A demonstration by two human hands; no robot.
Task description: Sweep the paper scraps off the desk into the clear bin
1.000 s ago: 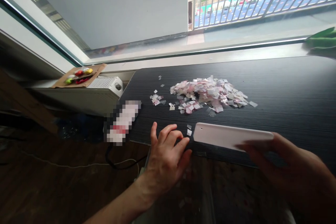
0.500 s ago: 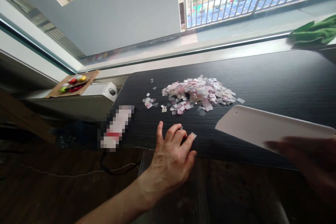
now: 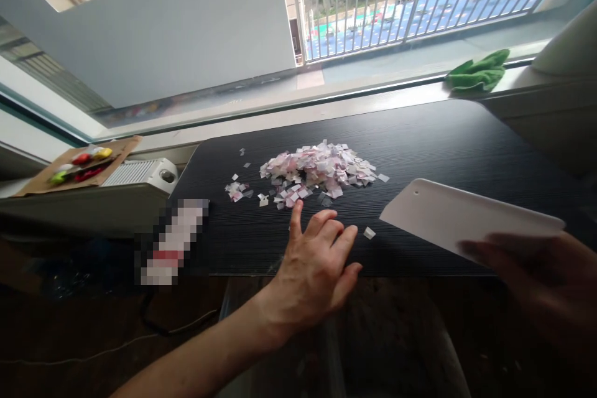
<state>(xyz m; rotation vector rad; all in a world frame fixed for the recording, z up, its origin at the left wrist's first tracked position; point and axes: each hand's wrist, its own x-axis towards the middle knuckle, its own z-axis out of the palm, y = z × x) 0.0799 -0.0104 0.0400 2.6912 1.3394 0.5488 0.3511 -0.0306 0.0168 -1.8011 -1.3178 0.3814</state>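
Note:
A heap of small white and pinkish paper squares (image 3: 321, 165) lies on the dark wood-grain tabletop (image 3: 429, 143). My left hand (image 3: 314, 267) is held palm down at the table's near edge, fingers spread and slightly bent, holding nothing visible. One loose paper square (image 3: 369, 233) lies just right of its index fingertip. At the right, my right hand (image 3: 527, 267), dim and partly in shadow, grips a flat white plastic scraper (image 3: 466, 214) with a small hole in one corner. The scraper is tilted, its free end toward the heap and apart from it.
A smaller scatter of squares (image 3: 237, 191) lies left of the heap. A blurred-out item (image 3: 175, 242) sits at the table's left corner. Beyond are a radiator (image 3: 144, 175) with cardboard (image 3: 69, 168) on it, a window, and a green cloth (image 3: 480, 71) on the sill.
The view has swung right. My left hand has shifted right over the table, and the loose square that was at its fingertip now lies apart from it. The scraper has also shifted right.

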